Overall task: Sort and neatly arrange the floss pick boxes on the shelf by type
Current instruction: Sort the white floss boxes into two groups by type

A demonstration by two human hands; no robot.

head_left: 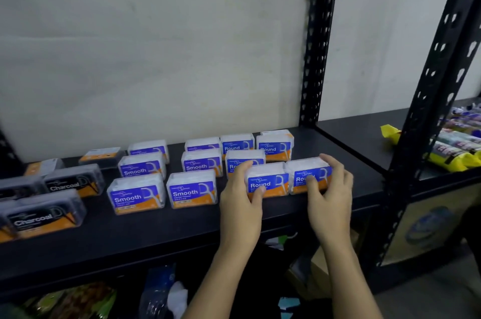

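Three groups of floss pick boxes stand on the black shelf (156, 235): dark Charcoal boxes (44, 217) at the left, Smooth boxes (191, 191) in two columns at the centre, and Round boxes (274, 148) at the right. No box is visibly among another type, so sorting appears essentially complete. The left hand (242, 196) grips the front-left Round box (270, 183), fingers curled over its top and thumb on its face. The right hand (329, 188) holds the front-right Round box (299, 175) in the same way. These two boxes sit side by side and touching, near the shelf's front edge. What remains is probably tidying: squaring this front pair with the rows behind, and straightening the Charcoal boxes, several of which lie skewed.
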